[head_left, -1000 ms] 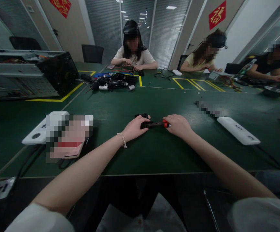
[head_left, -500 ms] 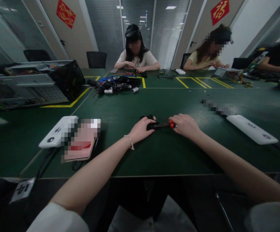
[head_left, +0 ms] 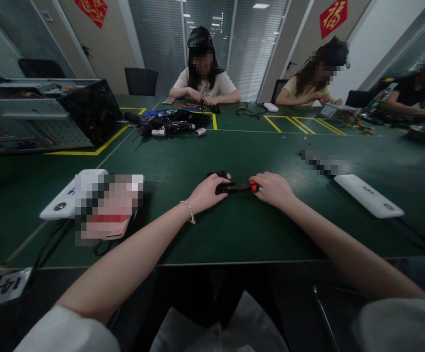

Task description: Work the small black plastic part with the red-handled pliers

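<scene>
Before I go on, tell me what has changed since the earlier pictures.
Only the view has swung; no object was visibly moved, taken hold of or let go. The right hand still grips the red-handled tool, apparently pliers; the left hand still holds the black piece at its tip.

Passage exists over the flat green tabletop beyond the bare right hand. White oblong device obstructs right; grey metal computer case obstructs far left.

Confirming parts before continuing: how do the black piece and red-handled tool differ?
The black piece shows only black, while the red-handled tool shows red too. The left grip holds the black piece; the right grip holds the red-handled tool. Both are partly hidden.
</scene>
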Available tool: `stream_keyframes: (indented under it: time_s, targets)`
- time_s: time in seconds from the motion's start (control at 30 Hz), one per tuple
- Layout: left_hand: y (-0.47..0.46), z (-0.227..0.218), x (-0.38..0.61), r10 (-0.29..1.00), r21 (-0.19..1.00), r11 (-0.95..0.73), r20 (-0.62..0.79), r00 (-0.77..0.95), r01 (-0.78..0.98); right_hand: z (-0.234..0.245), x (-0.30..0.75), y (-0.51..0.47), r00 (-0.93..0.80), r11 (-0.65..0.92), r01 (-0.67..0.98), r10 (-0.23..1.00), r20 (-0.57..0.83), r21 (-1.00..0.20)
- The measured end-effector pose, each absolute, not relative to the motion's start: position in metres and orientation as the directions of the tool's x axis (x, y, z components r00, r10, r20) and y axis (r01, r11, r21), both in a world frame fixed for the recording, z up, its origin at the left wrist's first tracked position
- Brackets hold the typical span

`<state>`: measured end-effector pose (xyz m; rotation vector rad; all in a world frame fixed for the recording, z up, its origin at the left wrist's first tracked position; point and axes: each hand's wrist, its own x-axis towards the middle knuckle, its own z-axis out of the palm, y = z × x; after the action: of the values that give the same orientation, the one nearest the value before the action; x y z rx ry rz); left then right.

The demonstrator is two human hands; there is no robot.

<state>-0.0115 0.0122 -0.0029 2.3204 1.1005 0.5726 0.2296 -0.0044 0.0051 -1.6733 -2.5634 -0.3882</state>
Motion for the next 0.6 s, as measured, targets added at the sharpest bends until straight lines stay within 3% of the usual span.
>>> stream_keyframes:
  time_s: [0.6]
  targets:
    - [0.0137, -0.0051, -0.0109, 0.8, 0.599, -0.543, 0.156, 0.579, 0.588, 0.0, 0.2343, -0.0015, -0.454, 0.411, 0.885, 0.864, 0.217, 0.218]
